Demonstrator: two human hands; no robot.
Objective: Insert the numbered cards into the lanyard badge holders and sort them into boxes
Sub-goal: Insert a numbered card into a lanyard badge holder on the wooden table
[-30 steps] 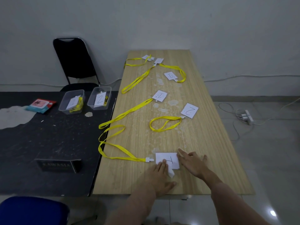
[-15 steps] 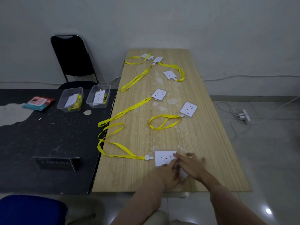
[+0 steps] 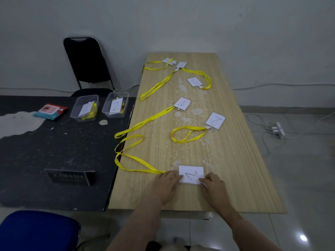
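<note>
Notably, the left hand (image 3: 167, 185) covers one lanyard (image 3: 137, 161) end.

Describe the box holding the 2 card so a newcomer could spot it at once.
Start at the black table left of the wooden table; two clear plastic boxes stand side by side near its far right corner. Take the right-hand box, the one nearer the wooden table. The card in it shows a handwritten 2, while the left-hand box holds a card with a faint mark.
</note>
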